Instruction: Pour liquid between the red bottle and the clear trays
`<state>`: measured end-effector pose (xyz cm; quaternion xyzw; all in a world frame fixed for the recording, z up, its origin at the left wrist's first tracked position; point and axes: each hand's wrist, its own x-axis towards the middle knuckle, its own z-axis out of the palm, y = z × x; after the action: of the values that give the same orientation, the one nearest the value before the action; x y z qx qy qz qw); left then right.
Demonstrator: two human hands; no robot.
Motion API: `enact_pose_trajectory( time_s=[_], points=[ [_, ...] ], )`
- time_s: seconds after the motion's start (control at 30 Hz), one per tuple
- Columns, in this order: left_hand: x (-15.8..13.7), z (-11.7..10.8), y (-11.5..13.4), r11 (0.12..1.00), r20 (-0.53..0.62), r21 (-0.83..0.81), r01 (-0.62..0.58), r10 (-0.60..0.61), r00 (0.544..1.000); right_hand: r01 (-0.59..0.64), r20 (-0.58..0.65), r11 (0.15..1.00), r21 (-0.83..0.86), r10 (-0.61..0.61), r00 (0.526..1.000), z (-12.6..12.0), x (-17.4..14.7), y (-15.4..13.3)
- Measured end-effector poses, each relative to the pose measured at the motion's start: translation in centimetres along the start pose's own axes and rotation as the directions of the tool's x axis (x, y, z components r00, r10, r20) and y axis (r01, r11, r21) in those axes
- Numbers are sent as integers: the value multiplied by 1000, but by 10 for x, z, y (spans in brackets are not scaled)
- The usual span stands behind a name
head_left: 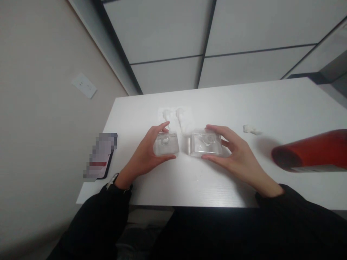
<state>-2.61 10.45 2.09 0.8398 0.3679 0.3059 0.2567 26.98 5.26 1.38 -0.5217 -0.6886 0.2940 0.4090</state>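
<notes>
My left hand [148, 150] grips a small clear plastic box [170, 144] between thumb and fingers, just above or on the white table. A second clear plastic box [208, 144], a little wider, is held at its right side by my right hand [233, 148], thumb along the near edge and fingers along the far one. Both boxes show a round shape on top, and a narrow gap lies between them. Right behind them are two white pieces with rounded heads and thin stems [179, 115], which I cannot name for sure.
A phone [101, 157] lies at the table's left edge. Crumpled white bits [251, 129] rest right of my right hand. A red cylindrical object [311, 151] reaches in from the right. A wall with a socket [84, 85] stands left, and panelled doors [168, 32] close off the back.
</notes>
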Motion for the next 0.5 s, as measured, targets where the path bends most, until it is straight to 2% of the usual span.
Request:
enact_pose_trajectory(
  time_s=[0.2, 0.5],
  points=[
    [2, 11, -5, 999, -18, -30, -16, 15, 1000, 45, 18, 998, 53, -46, 999, 8, 2, 7],
    [2, 17, -10, 998, -30, -51, -34, 33, 999, -27, 72, 978, 205, 12, 997, 25, 9, 13]
  ],
)
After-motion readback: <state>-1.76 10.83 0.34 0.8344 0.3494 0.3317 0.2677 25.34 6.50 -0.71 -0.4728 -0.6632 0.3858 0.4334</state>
